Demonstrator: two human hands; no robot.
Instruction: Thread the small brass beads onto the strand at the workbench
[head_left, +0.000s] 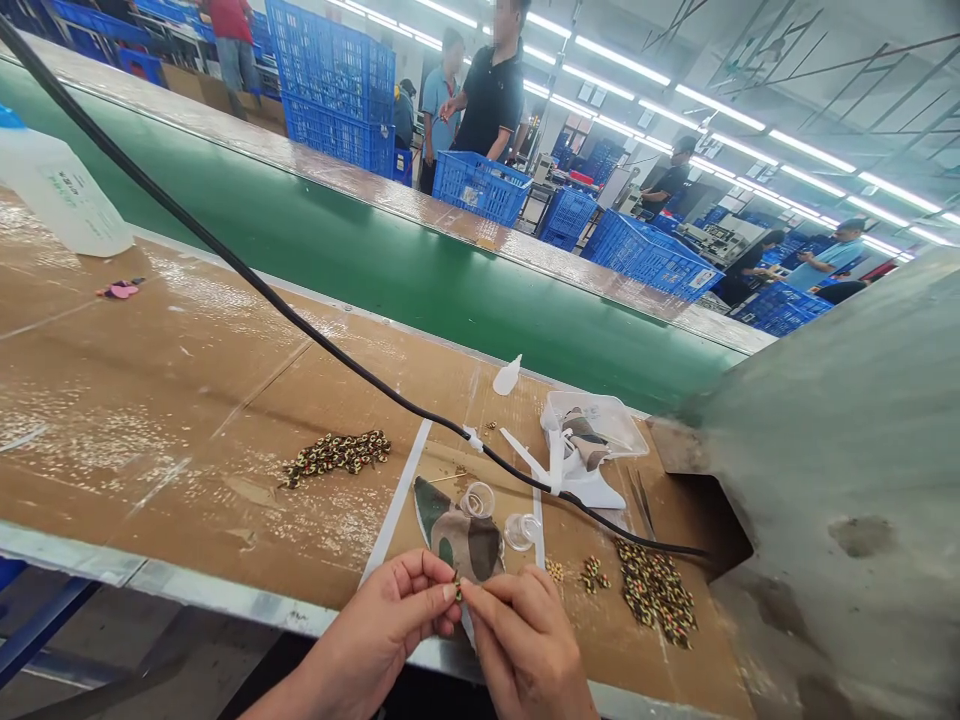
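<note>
My left hand (390, 625) and my right hand (525, 645) meet at the near edge of the cardboard-covered bench (150, 400). Both pinch one small dark beaded piece (457, 585) between thumb and fingertips. Just beyond them lies a camouflage-patterned fabric piece (461, 535). Two small clear cups (495, 515) stand behind it. Piles of the same small beaded parts lie to the left (337, 455) and to the right (656, 590).
A black cable (225, 255) runs diagonally across the bench. A clear tray (600, 420), white plastic parts (585, 480) and a white nozzle (507, 377) sit behind the hands. A green conveyor belt (375, 260), blue crates (330, 80) and several people lie beyond. A white bottle (56, 190) stands far left.
</note>
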